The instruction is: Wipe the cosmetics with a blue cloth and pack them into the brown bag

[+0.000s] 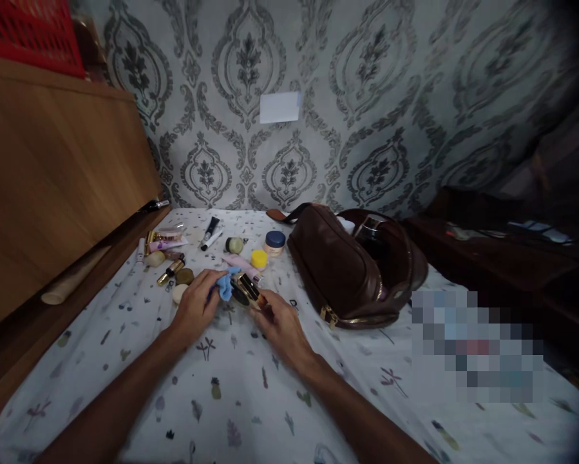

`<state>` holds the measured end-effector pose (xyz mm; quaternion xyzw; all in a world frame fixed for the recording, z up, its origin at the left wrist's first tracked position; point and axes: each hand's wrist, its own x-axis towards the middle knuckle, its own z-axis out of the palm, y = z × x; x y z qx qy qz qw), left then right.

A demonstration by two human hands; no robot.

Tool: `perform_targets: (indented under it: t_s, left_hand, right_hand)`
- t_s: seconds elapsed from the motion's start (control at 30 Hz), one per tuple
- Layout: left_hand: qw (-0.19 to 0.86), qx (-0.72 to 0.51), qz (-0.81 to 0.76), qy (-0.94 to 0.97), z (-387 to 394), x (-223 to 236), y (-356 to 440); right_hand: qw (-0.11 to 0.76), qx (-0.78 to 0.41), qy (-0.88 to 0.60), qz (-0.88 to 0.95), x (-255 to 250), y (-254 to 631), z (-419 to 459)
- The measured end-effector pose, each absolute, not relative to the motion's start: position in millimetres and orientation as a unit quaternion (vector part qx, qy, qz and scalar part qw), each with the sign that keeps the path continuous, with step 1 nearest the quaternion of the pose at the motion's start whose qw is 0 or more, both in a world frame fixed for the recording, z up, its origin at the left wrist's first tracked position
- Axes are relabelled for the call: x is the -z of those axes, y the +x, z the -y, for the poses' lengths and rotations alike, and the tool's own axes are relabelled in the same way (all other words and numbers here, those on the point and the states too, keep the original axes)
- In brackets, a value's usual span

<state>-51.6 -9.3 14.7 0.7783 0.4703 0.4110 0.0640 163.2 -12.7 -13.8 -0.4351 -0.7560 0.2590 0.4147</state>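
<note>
My left hand [197,304] is closed on a small blue cloth [225,285] and presses it against a black and gold cosmetic case [248,291]. My right hand [280,325] grips that case from the right side. Both hands hover just above a white sheet [231,412] printed with small plants. A brown leather bag [347,270] lies unzipped just right of my hands.
Several cosmetics lie scattered behind my hands: a yellow-lidded jar [259,258], a blue-lidded jar [274,241], a gold tube [170,270], a pink tube [167,243], a black pen-like tube [210,231]. A wooden cabinet [52,187] stands left, dark furniture [502,258] right.
</note>
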Motion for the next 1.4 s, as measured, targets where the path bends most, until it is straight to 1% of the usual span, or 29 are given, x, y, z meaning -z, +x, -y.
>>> perform_targets:
  t_s: [0.2, 0.3, 0.47, 0.57, 0.67, 0.73, 0.87, 1.07, 1.17, 1.3, 1.4]
  left_hand:
    - [0.117, -0.386, -0.470, 0.786, 9.7, -6.3, -45.2]
    - [0.131, -0.379, -0.462, 0.791, 9.8, -2.6, -42.0]
    - [0.070, -0.464, -0.486, 0.737, 13.5, -12.0, -43.1]
    - [0.017, -0.498, -0.426, 0.756, 21.6, -20.4, -39.5]
    - [-0.024, -0.463, -0.338, 0.819, 29.7, -24.7, -30.7]
    - [-0.034, -0.428, -0.311, 0.848, 30.9, -24.4, -26.4]
    - [-0.009, -0.408, -0.370, 0.835, 22.0, -17.8, -30.7]
    - [0.091, -0.434, -0.442, 0.780, 7.5, -7.7, -46.9]
    - [0.121, -0.436, -0.450, 0.770, 5.9, -5.4, -47.2]
    - [0.117, -0.449, -0.466, 0.753, 7.2, -6.1, -44.2]
    - [0.072, -0.482, -0.462, 0.741, 12.0, -11.5, -42.2]
  right_hand:
    - [0.475, -0.279, -0.413, 0.725, -0.5, 165.9, 17.7]
    - [0.489, -0.272, -0.420, 0.714, -6.1, 166.8, 18.0]
    - [0.483, -0.262, -0.416, 0.724, -6.8, 166.6, 18.4]
    - [0.479, -0.250, -0.402, 0.740, -5.4, 165.2, 20.9]
    - [0.476, -0.229, -0.379, 0.760, -4.4, 164.3, 22.4]
    - [0.476, -0.220, -0.372, 0.766, -2.9, 164.5, 21.5]
    - [0.476, -0.235, -0.395, 0.749, 5.3, 165.8, 15.5]
    - [0.441, -0.288, -0.393, 0.753, 13.4, 165.7, 10.5]
    - [0.446, -0.302, -0.408, 0.737, 10.6, 165.8, 11.3]
    - [0.471, -0.284, -0.424, 0.719, 7.7, 165.5, 12.4]
    - [0.488, -0.251, -0.411, 0.728, 7.0, 164.2, 13.5]
